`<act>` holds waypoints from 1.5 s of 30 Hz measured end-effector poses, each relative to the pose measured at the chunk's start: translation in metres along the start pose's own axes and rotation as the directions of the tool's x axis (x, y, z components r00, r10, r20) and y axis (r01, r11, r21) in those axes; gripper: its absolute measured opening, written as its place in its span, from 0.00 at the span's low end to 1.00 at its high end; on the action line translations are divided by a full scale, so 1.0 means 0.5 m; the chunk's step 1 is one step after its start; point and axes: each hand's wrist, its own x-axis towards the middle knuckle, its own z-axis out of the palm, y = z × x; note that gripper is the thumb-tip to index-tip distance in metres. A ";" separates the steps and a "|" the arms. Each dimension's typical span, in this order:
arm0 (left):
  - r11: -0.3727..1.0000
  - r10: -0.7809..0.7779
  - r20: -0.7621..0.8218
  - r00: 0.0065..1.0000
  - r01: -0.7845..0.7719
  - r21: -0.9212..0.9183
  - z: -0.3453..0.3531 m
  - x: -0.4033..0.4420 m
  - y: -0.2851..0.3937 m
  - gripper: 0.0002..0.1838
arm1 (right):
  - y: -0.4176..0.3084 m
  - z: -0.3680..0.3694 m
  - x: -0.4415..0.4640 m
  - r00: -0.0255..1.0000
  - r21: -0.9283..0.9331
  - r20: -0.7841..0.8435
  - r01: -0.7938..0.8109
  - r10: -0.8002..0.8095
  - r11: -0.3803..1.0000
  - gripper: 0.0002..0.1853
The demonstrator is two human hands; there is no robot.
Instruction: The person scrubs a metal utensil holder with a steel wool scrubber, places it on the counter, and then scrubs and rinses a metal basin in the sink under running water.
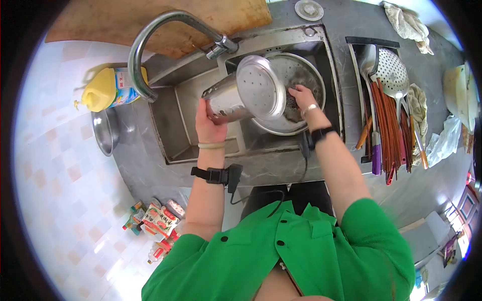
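My left hand point(210, 123) is wrapped round a shiny metal cylinder-shaped utensil holder point(227, 98), tilted on its side above the sink divider. Its round end, dotted with small holes, faces right. My right hand point(305, 99) is over a round metal basin point(320, 75) in the right sink bowl, its fingers curled together at a dark, blurry patch. Whether that patch is a scrubber or murky water, I cannot tell. The holder covers the left part of the basin.
A curved faucet point(138, 55) arches over the left sink bowl point(173, 113). Left of it are a yellow bottle point(103, 93) and a metal bowl point(105, 131). On the right, a rack holds chopsticks point(385, 125) and a skimmer point(390, 70). A wooden board point(95, 22) stands behind.
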 end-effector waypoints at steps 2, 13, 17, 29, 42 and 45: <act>0.999 0.017 -0.013 1.000 -0.016 0.047 -0.022 0.016 -0.013 0.14 | -0.050 0.000 -0.079 0.919 0.186 0.014 0.384 -0.394 0.904 0.12; 0.932 0.061 -0.052 0.997 -0.039 0.361 0.016 -0.012 -0.011 0.12 | -0.238 0.008 -0.269 0.367 -0.575 0.107 0.781 -0.924 0.244 0.08; 0.959 0.003 -0.029 1.000 0.005 0.283 0.045 -0.034 -0.033 0.11 | -0.267 0.024 -0.262 0.610 -0.254 -0.046 0.759 -0.791 0.600 0.09; 0.972 -0.068 -0.106 0.992 0.090 0.216 0.029 -0.040 0.002 0.12 | -0.216 -0.026 -0.279 0.486 -0.285 0.321 0.868 -0.813 0.406 0.09; 0.815 -0.056 -0.109 0.992 0.109 0.570 0.011 0.034 -0.076 0.16 | -0.079 -0.070 -0.257 0.852 -0.405 0.057 0.496 -0.521 0.768 0.16; 0.773 -0.111 -0.074 0.991 0.133 0.620 0.017 0.095 -0.175 0.18 | -0.031 -0.087 -0.200 0.792 -0.739 0.029 0.428 -0.610 0.520 0.18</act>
